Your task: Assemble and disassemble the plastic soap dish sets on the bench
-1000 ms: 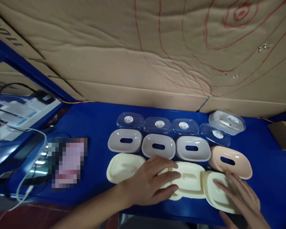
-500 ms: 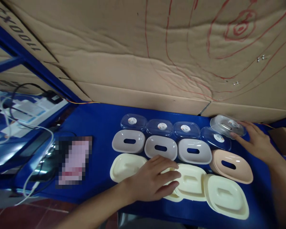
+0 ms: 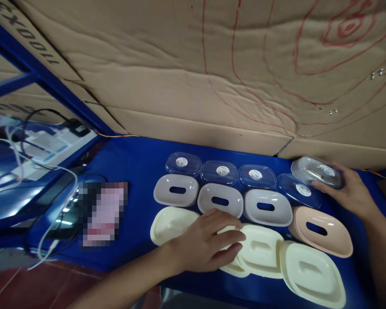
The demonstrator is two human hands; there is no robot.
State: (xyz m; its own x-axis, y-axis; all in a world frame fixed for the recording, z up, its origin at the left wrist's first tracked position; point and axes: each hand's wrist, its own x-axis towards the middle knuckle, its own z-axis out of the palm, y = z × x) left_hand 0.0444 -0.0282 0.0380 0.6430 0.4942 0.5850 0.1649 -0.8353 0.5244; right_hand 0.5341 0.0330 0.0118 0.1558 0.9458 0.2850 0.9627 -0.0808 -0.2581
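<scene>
My left hand (image 3: 212, 242) hovers over the front row with its fingers apart, partly covering a cream dish (image 3: 236, 268). To its right lie a cream dish (image 3: 260, 253) and another cream dish (image 3: 312, 272). At the back right my right hand (image 3: 347, 189) grips the stacked clear lids (image 3: 312, 169) between thumb and fingers. A single clear lid (image 3: 296, 189) with a round sticker lies just left of them. The middle row holds grey slotted trays (image 3: 266, 216) and a peach slotted tray (image 3: 337, 238).
On the left are a white power strip (image 3: 41, 150) with cables and a blurred flat item (image 3: 106, 214). A cardboard panel (image 3: 167, 94) stands behind the blue table (image 3: 131, 163). A blue metal bar (image 3: 61, 86) slants at the upper left.
The view has shifted slightly, so the table items appear a little further right. My right hand now has its fingers closed more around the clear lids. My left hand looks the same.
</scene>
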